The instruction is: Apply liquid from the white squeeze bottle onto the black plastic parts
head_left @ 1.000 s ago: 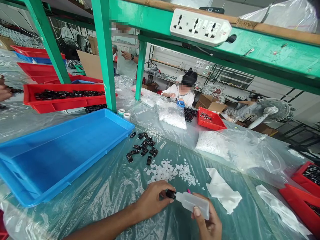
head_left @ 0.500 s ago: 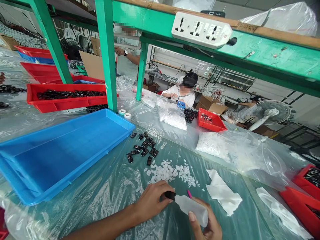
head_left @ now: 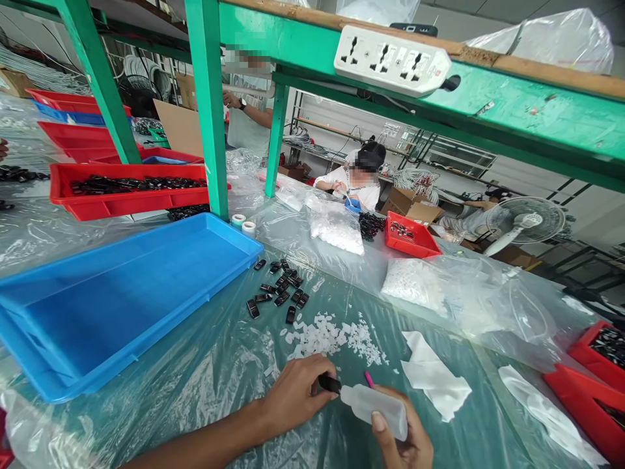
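Observation:
My left hand [head_left: 303, 391] pinches a small black plastic part [head_left: 330, 383] between thumb and fingers. In my right hand [head_left: 407, 436] lies a white translucent squeeze bottle [head_left: 377, 407], its nozzle end against or very close to the black part. A pink stick-like thing [head_left: 368, 378] pokes out beside the bottle at my right hand; most of it is hidden. Just beyond my hands is a pile of small white translucent pieces [head_left: 319, 335]. Several similar black parts [head_left: 282, 286] are scattered farther back, near the blue tray.
A large blue tray [head_left: 131, 355] takes up the left. White cloths [head_left: 432, 374] lie to the right, with red bins [head_left: 586, 404] past them. Bags of white pieces [head_left: 413, 283] sit behind. A green frame [head_left: 208, 104] with a power strip [head_left: 390, 62] crosses above. Co-workers sit and stand beyond.
Almost nothing differs. The black part has tilted or shifted slightly at the bottle's nozzle, and both hands stay in about the same place.

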A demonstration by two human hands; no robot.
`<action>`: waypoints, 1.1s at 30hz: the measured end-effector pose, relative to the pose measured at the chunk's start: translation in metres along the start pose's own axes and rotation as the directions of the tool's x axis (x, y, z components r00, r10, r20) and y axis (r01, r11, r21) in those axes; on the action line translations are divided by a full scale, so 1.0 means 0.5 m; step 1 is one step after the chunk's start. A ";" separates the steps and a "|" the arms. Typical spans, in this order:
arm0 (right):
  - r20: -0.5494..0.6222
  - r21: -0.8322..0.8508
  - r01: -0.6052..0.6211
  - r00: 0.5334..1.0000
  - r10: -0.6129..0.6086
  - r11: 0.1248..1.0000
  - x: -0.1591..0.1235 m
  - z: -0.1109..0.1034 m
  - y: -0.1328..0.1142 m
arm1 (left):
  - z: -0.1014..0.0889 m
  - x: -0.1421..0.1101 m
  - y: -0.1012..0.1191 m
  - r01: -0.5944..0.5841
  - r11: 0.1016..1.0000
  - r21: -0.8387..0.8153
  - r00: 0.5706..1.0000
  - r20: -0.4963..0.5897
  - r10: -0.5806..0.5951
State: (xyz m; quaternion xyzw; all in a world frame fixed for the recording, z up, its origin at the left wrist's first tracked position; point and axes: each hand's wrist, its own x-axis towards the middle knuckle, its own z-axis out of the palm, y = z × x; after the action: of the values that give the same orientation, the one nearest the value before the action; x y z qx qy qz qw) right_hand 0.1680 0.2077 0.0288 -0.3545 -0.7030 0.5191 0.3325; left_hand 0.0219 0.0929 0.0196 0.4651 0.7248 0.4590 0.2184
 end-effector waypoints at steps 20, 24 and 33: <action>-0.037 -0.009 -0.031 0.999 0.031 0.999 -0.004 0.003 -0.014 | -0.008 0.000 0.006 -0.071 0.991 -0.109 0.995 0.056 0.078; -0.021 0.007 -0.015 1.000 0.015 1.000 -0.004 0.006 -0.014 | -0.006 0.001 0.000 -0.059 0.994 -0.096 0.998 0.025 0.062; -0.050 0.030 -0.067 0.996 0.068 0.997 0.003 -0.002 -0.010 | -0.002 0.002 0.002 0.049 0.972 -0.231 0.999 0.024 -0.044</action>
State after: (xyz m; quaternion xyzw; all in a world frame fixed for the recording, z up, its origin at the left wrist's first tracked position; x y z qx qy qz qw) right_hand 0.1673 0.2083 0.0338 -0.3864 -0.6745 0.5309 0.3375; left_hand 0.0215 0.0933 0.0210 0.4237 0.6749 0.5307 0.2886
